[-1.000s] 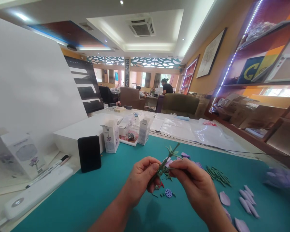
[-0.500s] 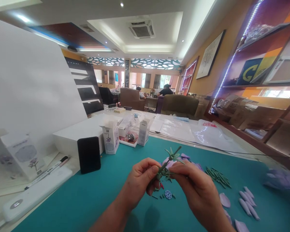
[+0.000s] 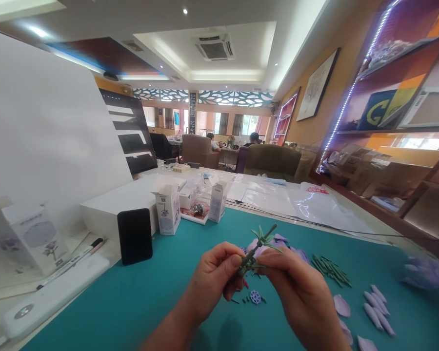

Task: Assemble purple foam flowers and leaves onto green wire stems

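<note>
A green plastic flower stem (image 3: 266,237) with narrow leaves slants up to the right between my hands. My left hand (image 3: 216,274) is closed around its lower part, thumb on top. The fingers of my right hand (image 3: 294,276) pinch at the leafy side of the same stem; the exact piece between them is hidden. Below the hands, a small purple wheel-shaped piece (image 3: 255,297) lies on the teal mat (image 3: 106,302) with a few tiny green bits around it. Lilac petal pieces (image 3: 299,253) lie behind my right hand, partly covered.
Right of my hands lie green stick pieces (image 3: 331,269), lilac bud-shaped pieces (image 3: 378,309), loose petals (image 3: 341,305) and a blurred bag of purple parts (image 3: 424,273). A black phone-like slab (image 3: 134,236) stands left, near printed cartons (image 3: 167,209) and a white bar-shaped device (image 3: 56,297).
Both hands keep their hold on the stem and have barely moved. The whole view has shifted very slightly. A person in the background has lowered a little.
</note>
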The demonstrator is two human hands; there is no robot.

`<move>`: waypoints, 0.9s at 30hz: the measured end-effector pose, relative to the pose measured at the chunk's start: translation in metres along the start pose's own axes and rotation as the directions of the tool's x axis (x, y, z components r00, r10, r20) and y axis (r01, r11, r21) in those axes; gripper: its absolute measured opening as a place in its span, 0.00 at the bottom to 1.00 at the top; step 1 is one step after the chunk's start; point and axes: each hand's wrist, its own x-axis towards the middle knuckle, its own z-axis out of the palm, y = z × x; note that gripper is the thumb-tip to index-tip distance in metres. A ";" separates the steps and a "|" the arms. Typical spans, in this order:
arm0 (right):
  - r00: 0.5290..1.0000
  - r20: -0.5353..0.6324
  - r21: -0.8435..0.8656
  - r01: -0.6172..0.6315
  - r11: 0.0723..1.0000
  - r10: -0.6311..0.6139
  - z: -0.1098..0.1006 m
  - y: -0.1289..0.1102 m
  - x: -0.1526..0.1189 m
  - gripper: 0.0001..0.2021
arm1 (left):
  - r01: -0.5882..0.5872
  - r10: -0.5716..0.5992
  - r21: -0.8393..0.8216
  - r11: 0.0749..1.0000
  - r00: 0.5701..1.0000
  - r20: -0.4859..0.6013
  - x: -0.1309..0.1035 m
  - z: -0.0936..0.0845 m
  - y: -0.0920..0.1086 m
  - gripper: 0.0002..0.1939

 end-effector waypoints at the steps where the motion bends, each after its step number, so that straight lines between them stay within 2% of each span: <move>1: 1.000 -0.007 -0.004 -0.001 1.000 0.001 0.000 0.000 0.000 0.06 | -0.002 0.002 0.007 1.000 1.000 0.002 0.000 0.000 0.000 0.17; 8: 1.000 -0.027 0.007 -0.011 1.000 0.011 0.002 0.003 -0.004 0.06 | -0.008 0.008 0.030 1.000 1.000 0.001 -0.002 0.003 0.002 0.18; 12: 0.998 -0.021 0.067 -0.054 0.996 0.055 0.003 0.007 -0.004 0.07 | 0.029 -0.028 0.045 0.999 0.999 -0.030 -0.001 0.004 0.003 0.18; 17: 0.986 0.028 0.186 -0.166 0.969 0.164 0.008 0.014 -0.004 0.05 | 0.128 -0.129 0.023 0.991 0.991 0.027 0.002 0.003 0.005 0.20; 21: 0.951 0.067 0.242 -0.310 0.919 0.304 0.007 0.025 -0.005 0.05 | 0.202 -0.200 -0.027 0.979 0.979 0.049 0.006 0.000 0.006 0.20; 24: 0.914 0.066 0.169 -0.406 0.898 0.400 0.000 0.042 -0.005 0.10 | 0.198 -0.198 -0.041 0.979 0.980 0.006 0.008 -0.004 0.007 0.19; 27: 0.888 0.067 -0.034 -0.454 0.890 0.455 0.001 0.064 -0.007 0.12 | 0.186 -0.190 -0.070 0.980 0.980 -0.058 0.010 -0.006 0.008 0.18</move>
